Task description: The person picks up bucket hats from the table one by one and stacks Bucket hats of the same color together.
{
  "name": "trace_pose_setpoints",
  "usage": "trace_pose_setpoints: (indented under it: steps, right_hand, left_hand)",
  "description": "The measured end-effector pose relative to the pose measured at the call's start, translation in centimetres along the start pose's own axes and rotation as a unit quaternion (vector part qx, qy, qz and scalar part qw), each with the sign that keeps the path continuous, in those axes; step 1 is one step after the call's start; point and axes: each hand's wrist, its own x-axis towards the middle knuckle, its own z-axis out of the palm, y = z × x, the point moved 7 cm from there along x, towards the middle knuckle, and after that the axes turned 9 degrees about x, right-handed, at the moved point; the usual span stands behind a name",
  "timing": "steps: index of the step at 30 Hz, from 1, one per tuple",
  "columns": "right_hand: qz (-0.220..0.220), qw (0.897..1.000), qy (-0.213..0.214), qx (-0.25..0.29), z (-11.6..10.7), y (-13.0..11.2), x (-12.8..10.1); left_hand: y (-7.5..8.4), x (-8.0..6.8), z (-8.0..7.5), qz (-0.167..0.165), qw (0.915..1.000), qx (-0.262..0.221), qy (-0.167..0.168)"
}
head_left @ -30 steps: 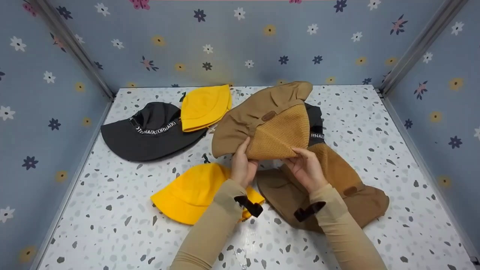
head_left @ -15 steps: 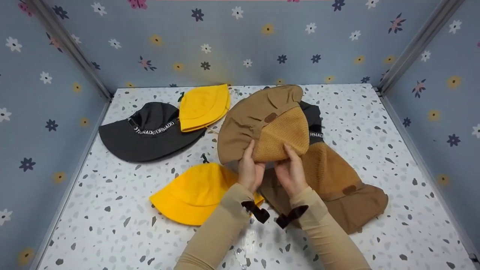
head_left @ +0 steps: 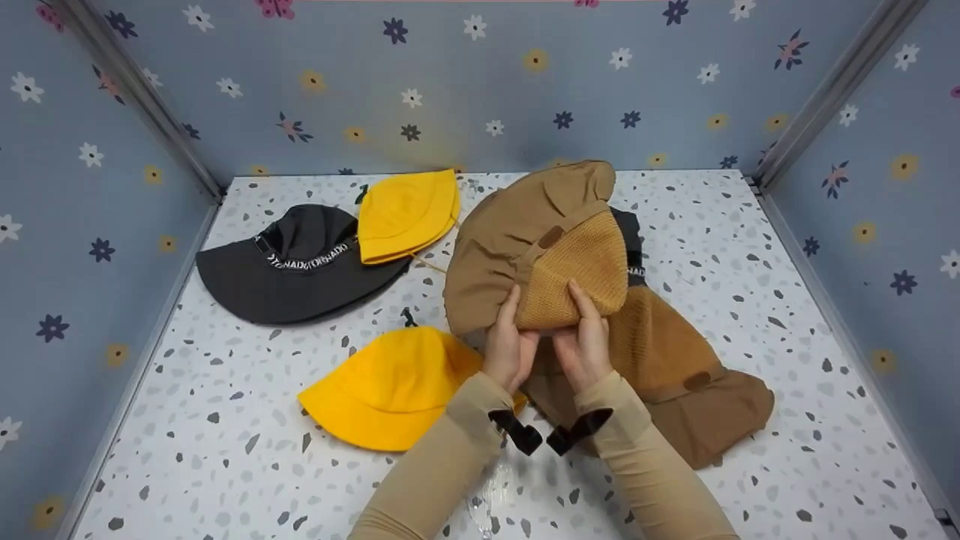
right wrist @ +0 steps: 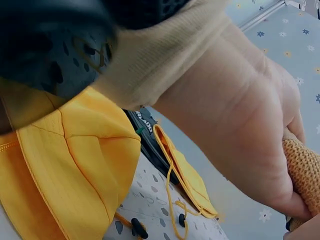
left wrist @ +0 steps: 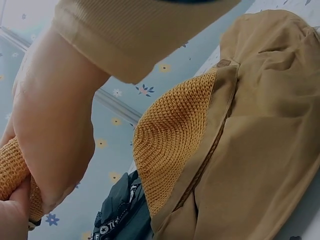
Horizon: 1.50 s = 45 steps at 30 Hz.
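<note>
Both hands hold a brown sun hat (head_left: 517, 225) with a mustard knitted crown, raised above the table and tilted so its small leather-like patch shows. My left hand (head_left: 511, 349) grips the crown's lower edge close to the brim, thumb on top. A short way to the right, my right hand (head_left: 586, 341) pinches the knit, thumb on top and the other fingers underneath. In the right wrist view the knitted crown (right wrist: 306, 172) bunches within the grasp. A second brown hat (head_left: 720, 420) of the same sort lies under and right of my hands, also large in the left wrist view (left wrist: 260, 130).
A yellow bucket hat (head_left: 382, 397) lies left of my forearms. Farther back, another yellow hat (head_left: 409, 214) overlaps a black wide-brimmed hat (head_left: 300, 277) with white lettering. Part of another black hat (head_left: 628, 232) shows behind the held one. Flowered walls (head_left: 465, 90) enclose the speckled table (head_left: 225, 450).
My right hand has moved left along the crown's edge, closer to my left hand. The left hand has shifted slightly right, and the held hat's crown looks rounder and more gathered.
</note>
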Motion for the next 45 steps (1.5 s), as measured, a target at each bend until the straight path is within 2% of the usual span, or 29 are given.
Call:
trace_pose_setpoints:
  steps: [5, 9, 13, 18, 21, 33, 39, 42, 45]
  right_hand:
    - [-0.005, 1.000, 0.016, 0.003, -0.1, -0.1, 0.1]
    - [0.006, 1.000, 0.014, 0.025, -0.2, -0.1, 0.2]
    - [0.015, 0.999, 0.015, 0.040, -0.3, -0.2, 0.4]
    - [0.015, 0.999, 0.026, 0.038, -0.3, -0.6, 0.7]
    - [0.011, 0.999, 0.027, 0.032, -0.2, -1.0, 0.9]
    - [0.035, 0.996, 0.033, 0.076, -0.4, -2.5, 1.8]
    - [0.041, 0.995, 0.030, 0.085, -0.5, -2.9, 2.1]
    - [0.043, 0.994, 0.032, 0.094, -0.5, -3.2, 2.3]
    - [0.040, 0.994, 0.040, 0.095, -0.6, -3.8, 2.5]
  left_hand:
    - [-0.2, -0.1, -0.1, -0.001, 1.0000, 0.004, 0.002]
    - [-0.2, -0.1, -0.1, -0.003, 1.0000, 0.003, 0.003]
    - [0.1, -0.2, 0.0, 0.008, 0.9999, 0.011, 0.000]
    - [0.4, -0.3, 0.1, 0.018, 0.9988, 0.043, -0.016]
    - [0.7, -0.5, 0.3, 0.022, 0.9976, 0.052, -0.039]
    - [1.3, -2.0, 1.2, 0.011, 0.9921, -0.020, -0.124]
    - [1.8, -2.2, 1.6, 0.012, 0.9887, -0.067, -0.134]
    - [1.9, -2.2, 1.5, 0.003, 0.9841, -0.101, -0.146]
    - [1.9, -2.2, 1.3, -0.018, 0.9759, -0.143, -0.164]
